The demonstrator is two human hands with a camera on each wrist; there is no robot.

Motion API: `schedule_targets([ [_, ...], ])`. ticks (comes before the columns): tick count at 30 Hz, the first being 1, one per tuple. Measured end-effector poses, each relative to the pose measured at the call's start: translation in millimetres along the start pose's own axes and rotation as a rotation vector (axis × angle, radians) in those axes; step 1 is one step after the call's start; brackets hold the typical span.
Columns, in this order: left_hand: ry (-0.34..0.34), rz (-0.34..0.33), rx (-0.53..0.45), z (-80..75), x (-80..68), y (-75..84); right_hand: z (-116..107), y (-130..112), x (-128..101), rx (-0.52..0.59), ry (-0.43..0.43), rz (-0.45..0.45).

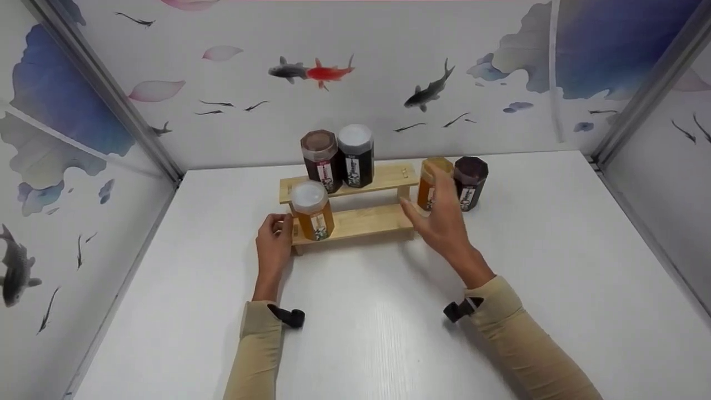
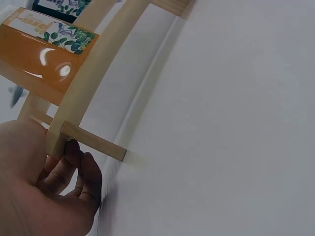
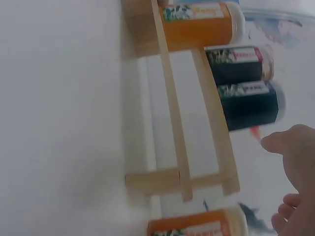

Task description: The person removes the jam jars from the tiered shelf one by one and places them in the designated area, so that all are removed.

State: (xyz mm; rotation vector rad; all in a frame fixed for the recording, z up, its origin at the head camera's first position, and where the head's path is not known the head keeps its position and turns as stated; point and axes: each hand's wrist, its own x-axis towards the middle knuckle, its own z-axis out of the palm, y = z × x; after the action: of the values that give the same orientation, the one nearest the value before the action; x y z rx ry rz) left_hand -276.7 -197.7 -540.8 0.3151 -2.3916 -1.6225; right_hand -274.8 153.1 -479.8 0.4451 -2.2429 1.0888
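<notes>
orange jar (image 1: 432, 183) stands upright on the white desk (image 1: 389, 311), just right of the wooden rack (image 1: 355, 222) and touching or nearly touching a dark jar (image 1: 471, 182) further right. right hand (image 1: 439, 219) hovers just in front of this orange jar, nearer to it than the left hand; its fingers (image 1: 444, 183) are spread loosely open, holding nothing, palm turned toward the rack. left hand (image 1: 273, 244) is at the rack's left end, fingers curled against the rack's lower step. a second orange jar (image 1: 313, 211) stands on that step; two dark jars (image 1: 339, 158) stand on the upper step.
</notes>
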Motion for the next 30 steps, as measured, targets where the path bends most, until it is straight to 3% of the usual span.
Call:
schedule_targets([
  [10, 0.004, 0.015, 0.013, 0.2, 1.4, -1.5, 62.7, -41.6, -14.3, 0.24, -0.259, 0.0],
  [16, 0.014, 0.022, 0.012, 0.1, 2.2, -0.8, 92.7, -55.5, -18.0, 0.441, -0.36, 0.081],
  [19, 0.012, 0.019, 0.007, -0.1, 2.4, -0.2, 104.6, -63.6, -17.0, 0.484, -0.397, 0.121],
  [23, 0.007, 0.007, 0.011, -0.4, 1.2, 0.5, 118.0, -73.9, -15.8, 0.431, -0.41, 0.125],
  [30, 0.007, -0.018, 0.02, 1.6, -0.2, -1.0, 131.0, -79.3, -19.4, 0.286, -0.346, 0.157],
])
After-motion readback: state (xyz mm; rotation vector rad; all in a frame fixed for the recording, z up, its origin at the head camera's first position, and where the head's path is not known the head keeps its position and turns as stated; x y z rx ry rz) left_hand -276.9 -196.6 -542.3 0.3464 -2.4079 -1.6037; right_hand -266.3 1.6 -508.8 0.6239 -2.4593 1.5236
